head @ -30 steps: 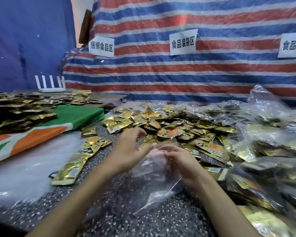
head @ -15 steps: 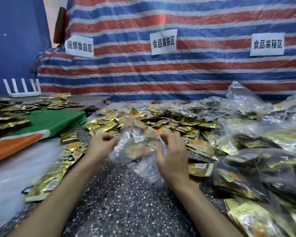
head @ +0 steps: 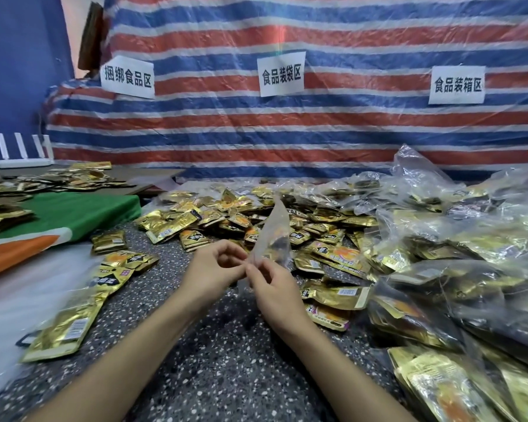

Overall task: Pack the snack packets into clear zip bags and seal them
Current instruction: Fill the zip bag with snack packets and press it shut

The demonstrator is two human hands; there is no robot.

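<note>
Clear zip bag's (head: 273,233) pinched end is hidden; filled bags (head: 470,287) overrun the right edge.

Left hand (head: 214,269) and right hand (head: 275,287) pinch upright clear zip bag (head: 272,236) above speckled table (head: 226,360); gold snack packets (head: 195,220) heaped beyond.

zip bag (head: 273,236): clear thin plastic, glossy | snack packets (head: 177,222): shiny gold foil | table (head: 226,360): speckled, matt | tarp (head: 317,132): woven striped plastic | signs (head: 281,74): white paper
</note>
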